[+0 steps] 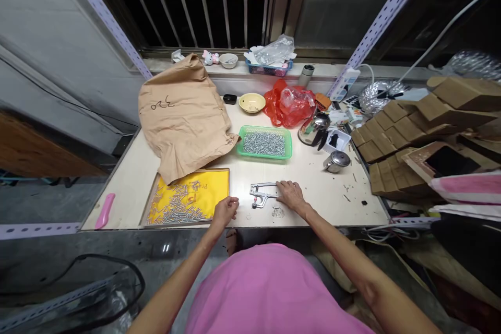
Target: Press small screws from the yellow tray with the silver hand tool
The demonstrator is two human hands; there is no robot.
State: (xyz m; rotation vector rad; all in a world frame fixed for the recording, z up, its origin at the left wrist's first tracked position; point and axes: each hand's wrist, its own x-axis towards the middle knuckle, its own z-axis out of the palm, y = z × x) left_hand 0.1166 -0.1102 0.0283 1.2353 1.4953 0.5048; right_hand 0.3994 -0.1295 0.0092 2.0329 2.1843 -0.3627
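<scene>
R hand point(290, 194) was clamped on pliers point(264, 195); L hand point(225, 210) by yellow tray point(219, 181), fingertips tog. (item between? couldn't tell).

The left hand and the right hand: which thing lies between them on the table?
The head view shows a metal hand tool between the left hand and the right hand.

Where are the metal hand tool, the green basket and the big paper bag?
Metal hand tool point(267, 196): head view, on its lower arm.
Green basket point(264, 156): head view, on its near rim.
Big paper bag point(186, 115): head view, on the middle of its broad side.
</scene>
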